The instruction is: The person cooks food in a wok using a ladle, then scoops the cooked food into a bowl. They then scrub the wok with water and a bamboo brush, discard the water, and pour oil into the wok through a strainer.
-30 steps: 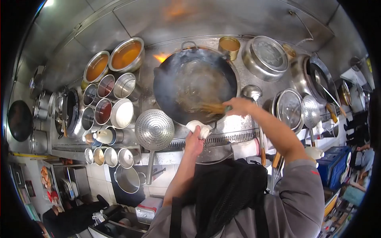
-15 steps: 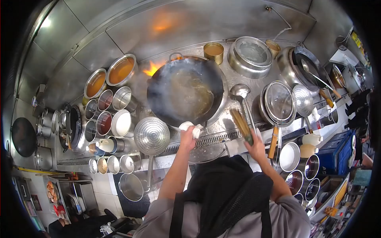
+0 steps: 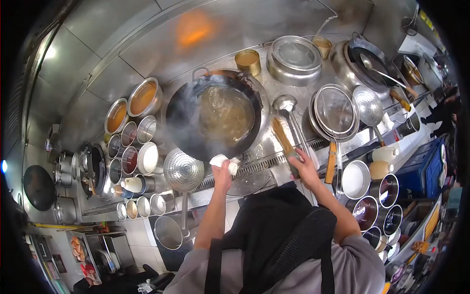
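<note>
A large dark wok (image 3: 183, 122) sits on the stove with murky, bubbling liquid (image 3: 226, 115) inside and steam over it. My left hand (image 3: 221, 175) is closed round a folded white cloth (image 3: 224, 163) at the wok's near rim. To the right of the wok, my right hand (image 3: 304, 170) grips a bamboo brush (image 3: 282, 137), its bristles pointing away from me, outside the wok. A steel ladle (image 3: 285, 104) lies just beyond the brush. The round perforated skimmer (image 3: 183, 170) rests left of my left hand.
Steel bowls of orange liquid (image 3: 143, 98) and seasoning pots (image 3: 148, 156) stand at the left. A lidded steel pot (image 3: 293, 61) and tin can (image 3: 248, 62) are behind. Strainers (image 3: 336, 110) and more pots (image 3: 356, 180) fill the right.
My right hand has drawn the brush out of the wok to the right and towards me. The flame at the wok's left is no longer visible. The view has shifted.
</note>
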`<state>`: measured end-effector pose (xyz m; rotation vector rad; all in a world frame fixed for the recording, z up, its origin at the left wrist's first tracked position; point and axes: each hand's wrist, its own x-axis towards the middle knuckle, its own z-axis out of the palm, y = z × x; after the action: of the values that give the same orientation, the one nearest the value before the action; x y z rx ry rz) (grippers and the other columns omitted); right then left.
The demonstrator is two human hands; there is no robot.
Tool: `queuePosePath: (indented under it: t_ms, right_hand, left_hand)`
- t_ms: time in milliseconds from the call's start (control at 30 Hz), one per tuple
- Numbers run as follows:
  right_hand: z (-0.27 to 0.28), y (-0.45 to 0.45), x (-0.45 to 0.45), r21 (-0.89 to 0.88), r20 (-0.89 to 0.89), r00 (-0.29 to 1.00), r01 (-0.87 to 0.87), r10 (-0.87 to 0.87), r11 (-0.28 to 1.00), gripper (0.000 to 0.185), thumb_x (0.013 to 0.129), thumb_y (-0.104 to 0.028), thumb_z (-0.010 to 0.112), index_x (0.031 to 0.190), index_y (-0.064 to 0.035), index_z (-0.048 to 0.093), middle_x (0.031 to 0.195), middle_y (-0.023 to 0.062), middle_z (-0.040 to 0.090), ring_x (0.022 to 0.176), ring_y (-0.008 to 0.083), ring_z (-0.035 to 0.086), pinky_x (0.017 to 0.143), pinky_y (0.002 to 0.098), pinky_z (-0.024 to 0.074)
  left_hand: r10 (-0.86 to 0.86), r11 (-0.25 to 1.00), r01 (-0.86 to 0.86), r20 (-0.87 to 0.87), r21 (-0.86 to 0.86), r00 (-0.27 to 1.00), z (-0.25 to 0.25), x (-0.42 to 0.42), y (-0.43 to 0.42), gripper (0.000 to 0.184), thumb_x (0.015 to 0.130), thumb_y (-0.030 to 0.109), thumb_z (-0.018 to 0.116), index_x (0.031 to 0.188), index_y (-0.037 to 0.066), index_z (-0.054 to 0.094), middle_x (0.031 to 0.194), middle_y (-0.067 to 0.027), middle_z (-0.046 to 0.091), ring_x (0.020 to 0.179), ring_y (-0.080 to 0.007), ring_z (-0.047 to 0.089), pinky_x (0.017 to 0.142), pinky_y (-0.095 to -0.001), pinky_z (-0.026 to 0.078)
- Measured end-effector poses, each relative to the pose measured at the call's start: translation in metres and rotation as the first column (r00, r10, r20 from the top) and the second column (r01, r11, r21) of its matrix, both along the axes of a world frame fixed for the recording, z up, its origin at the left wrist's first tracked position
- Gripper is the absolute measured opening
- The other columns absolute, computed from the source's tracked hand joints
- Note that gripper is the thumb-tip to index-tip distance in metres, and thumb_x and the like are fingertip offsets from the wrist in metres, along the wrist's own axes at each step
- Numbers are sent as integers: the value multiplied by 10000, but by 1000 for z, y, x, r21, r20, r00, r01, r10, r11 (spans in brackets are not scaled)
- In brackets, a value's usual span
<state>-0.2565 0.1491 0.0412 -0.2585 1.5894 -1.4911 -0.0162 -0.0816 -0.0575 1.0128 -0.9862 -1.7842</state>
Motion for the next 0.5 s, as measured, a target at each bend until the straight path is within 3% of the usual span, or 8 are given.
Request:
queuePosePath:
  t_ms: [33, 133, 233, 367, 433, 500]
  right_hand:
    - [3, -9, -3, -60, 115, 992, -44, 50, 997, 755, 909, -271, 778, 1524, -48, 402, 889, 84, 652, 553, 151, 589, 482, 296, 481]
    - [12, -63, 4, -234, 169, 958, -189, 232, 954, 770, 908, -268, 781, 1531, -50, 385, 1012, 102, 648, 541, 162, 595, 445, 290, 461]
    - [49, -104, 15, -209, 171, 933, -279, 316, 937, 806, 916, -271, 765, 1559, -60, 327, 941, 78, 626, 560, 157, 601, 439, 271, 459]
    - [49, -152, 27, -219, 89, 930, -330, 356, 918, 796, 942, -300, 726, 1569, -59, 299, 897, 78, 626, 545, 148, 602, 435, 263, 460]
    - [48, -170, 28, -223, 109, 909, -371, 402, 901, 837, 934, -319, 741, 1583, -76, 271, 995, 92, 659, 560, 154, 605, 434, 276, 458]
    - [52, -183, 30, -190, 133, 909, -367, 395, 911, 815, 933, -319, 733, 1572, -68, 294, 986, 92, 659, 567, 156, 619, 434, 271, 466]
  left_hand:
    - [4, 999, -4, 25, -37, 1000, -3, -1, 3, 269, 858, -30, 615, 1098, 44, 520, 959, -62, 601, 762, -180, 625, 669, -333, 553]
    - [79, 992, -74, 44, -106, 996, 26, -19, 29, 156, 877, -7, 613, 996, 72, 551, 869, -11, 582, 761, -114, 580, 645, -293, 498]
    - [139, 973, -110, 139, -201, 981, 23, -28, 35, 176, 870, -15, 602, 1022, 50, 542, 910, -25, 588, 788, -137, 577, 702, -309, 496]
    - [218, 945, -166, 162, -283, 962, 36, -46, 50, 213, 868, -10, 596, 1069, 17, 530, 980, -53, 602, 865, -154, 588, 781, -315, 493]
    - [244, 919, -174, 164, -353, 956, 43, -56, 56, 240, 863, -16, 588, 1092, 6, 521, 1003, -64, 606, 884, -152, 592, 796, -320, 497]
    - [208, 914, -115, 206, -390, 956, 45, -59, 58, 263, 862, -18, 583, 1114, 3, 507, 1028, -69, 606, 889, -151, 590, 801, -318, 496]
